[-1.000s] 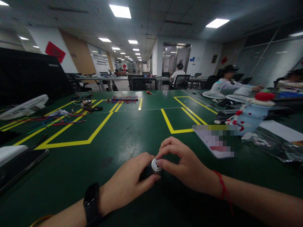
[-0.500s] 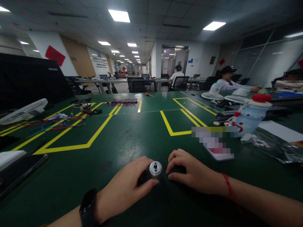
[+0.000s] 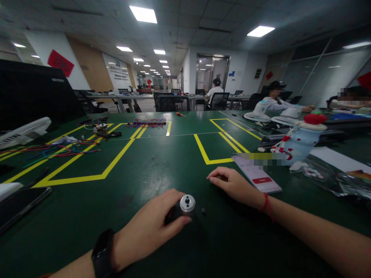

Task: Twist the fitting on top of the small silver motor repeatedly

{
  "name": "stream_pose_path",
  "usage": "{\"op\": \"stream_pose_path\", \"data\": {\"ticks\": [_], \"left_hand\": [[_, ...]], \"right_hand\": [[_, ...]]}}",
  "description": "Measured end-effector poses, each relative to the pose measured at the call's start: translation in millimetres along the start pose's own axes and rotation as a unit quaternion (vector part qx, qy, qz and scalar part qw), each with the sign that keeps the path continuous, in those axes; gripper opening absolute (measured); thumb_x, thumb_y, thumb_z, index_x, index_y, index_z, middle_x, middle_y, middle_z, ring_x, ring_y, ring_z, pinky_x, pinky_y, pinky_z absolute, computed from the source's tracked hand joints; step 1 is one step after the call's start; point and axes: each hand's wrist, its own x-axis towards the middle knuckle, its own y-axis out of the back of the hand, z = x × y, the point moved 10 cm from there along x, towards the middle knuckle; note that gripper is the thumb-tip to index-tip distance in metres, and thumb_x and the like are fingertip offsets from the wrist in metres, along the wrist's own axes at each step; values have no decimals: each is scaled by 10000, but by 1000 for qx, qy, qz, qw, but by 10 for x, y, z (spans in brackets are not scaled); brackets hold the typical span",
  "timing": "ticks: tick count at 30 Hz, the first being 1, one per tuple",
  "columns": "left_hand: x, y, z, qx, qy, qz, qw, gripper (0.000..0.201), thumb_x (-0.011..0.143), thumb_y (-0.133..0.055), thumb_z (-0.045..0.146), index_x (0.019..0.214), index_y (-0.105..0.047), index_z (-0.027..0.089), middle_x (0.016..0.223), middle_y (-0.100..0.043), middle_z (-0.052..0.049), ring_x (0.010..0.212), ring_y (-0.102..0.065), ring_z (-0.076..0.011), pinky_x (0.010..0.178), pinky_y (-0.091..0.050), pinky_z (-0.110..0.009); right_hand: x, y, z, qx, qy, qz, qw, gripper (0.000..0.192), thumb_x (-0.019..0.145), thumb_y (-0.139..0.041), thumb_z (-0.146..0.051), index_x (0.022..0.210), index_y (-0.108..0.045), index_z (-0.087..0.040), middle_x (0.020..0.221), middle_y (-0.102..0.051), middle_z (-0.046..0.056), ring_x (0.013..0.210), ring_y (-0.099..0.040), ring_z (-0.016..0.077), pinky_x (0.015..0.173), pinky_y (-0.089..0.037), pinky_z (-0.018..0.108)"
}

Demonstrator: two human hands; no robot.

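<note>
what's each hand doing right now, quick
Left hand: closed around a small metal cylinder.
Right hand: resting on the green table, fingers curled, holding nothing visible.

Coloured wires (image 3: 58,150), white fan (image 3: 24,131), phone (image 3: 256,173), yellow tape lines (image 3: 116,160)

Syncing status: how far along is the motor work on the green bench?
Done: a small black part lies loose on the table beside the motor. In hand: left hand holds the motor upright. Right hand rests empty nearby. Left: cannot tell; no tool in either hand.
</note>
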Motion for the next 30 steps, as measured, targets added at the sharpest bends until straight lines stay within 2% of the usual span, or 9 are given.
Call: {"op": "stream_pose_path", "data": {"ticks": [4,8,10,13,15,18,22,25,30], "left_hand": [[-3,-5,3,-1,5,-4,1000,154,889,-605,231,1033,-549,244,948,-592,0,782,-530,-182,688,-403,-286],[3,-5,4,-5,11,-7,1000,144,888,-611,234,1018,-551,241,944,-591,4,782,-530,-179,680,-400,-281],[4,-3,6,-4,10,-5,1000,139,885,-613,228,1009,-551,242,940,-590,7,783,-530,-178,680,-398,-279],[4,-16,-3,-1,7,-5,1000,127,888,-605,224,1001,-549,238,937,-591,6,786,-534,-178,680,-397,-279],[4,-40,-22,3,9,-9,1000,123,894,-597,239,1006,-547,231,940,-594,-2,793,-539,-182,681,-401,-283],[5,-73,-44,10,9,-13,1000,131,903,-586,267,1018,-543,222,941,-595,-14,789,-544,-186,697,-414,-292],[7,-79,-31,12,3,-11,1000,127,902,-586,258,1012,-538,218,952,-597,-16,810,-549,-191,709,-416,-294],[10,-53,-4,6,-1,-7,1000,135,895,-595,237,1019,-542,228,944,-597,-4,806,-547,-186,699,-410,-284],[10,-8,25,-6,2,-11,1000,159,890,-608,213,1032,-550,252,963,-594,15,828,-546,-178,721,-406,-278]], "right_hand": [[-129,-141,-362,-101,107,-46,988,167,844,-640,-294,956,-695,-184,939,-648,50,862,-571,182,777,-456,345],[-303,-357,-638,-110,175,-110,972,153,793,-708,-283,920,-702,-198,958,-635,46,881,-569,184,791,-451,333],[-319,-340,-729,-62,179,-85,978,82,829,-667,-229,896,-692,-189,938,-624,40,856,-572,163,760,-461,299],[-294,-205,-855,32,175,0,984,77,865,-628,-213,927,-661,-180,909,-604,27,823,-570,136,710,-468,251],[-279,-190,-944,38,177,25,983,76,870,-624,-227,921,-661,-184,900,-598,23,808,-568,132,686,-459,243],[-269,-287,-1053,-26,178,7,984,95,880,-602,-232,925,-674,-189,897,-608,22,790,-566,136,666,-433,253],[-312,-334,-1137,-74,214,-9,974,146,892,-568,-232,983,-675,-190,938,-621,33,842,-565,154,735,-420,285],[-279,-189,-981,-12,182,24,983,177,895,-567,-264,1027,-662,-195,982,-610,39,855,-561,153,731,-430,274],[-121,-4,-172,121,-44,76,989,262,919,-511,-386,931,-655,-168,785,-598,7,636,-514,117,571,-405,248]]}}
